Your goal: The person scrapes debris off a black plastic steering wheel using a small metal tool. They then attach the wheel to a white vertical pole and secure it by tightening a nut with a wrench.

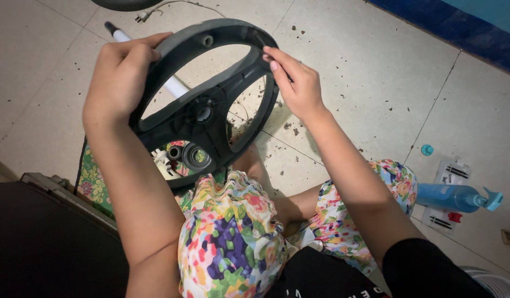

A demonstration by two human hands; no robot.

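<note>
I hold a dark grey plastic wheel (202, 107) with three spokes upright above my lap. My left hand (119, 74) grips its rim at the upper left. At the upper right of the rim, the fingertips of my right hand (296, 83) pinch or pick at the edge. A white tube with a black tip (119, 35) lies on the floor behind the wheel, partly hidden by it. Small round black parts (191, 155) sit on a floral cloth below the hub.
The tiled floor (365, 66) is strewn with dark crumbs of dirt. A blue spray bottle (456, 197) lies at the right beside a white flat piece (450, 172) and a small teal cap (427, 149). A dark low box (39, 237) stands at the left.
</note>
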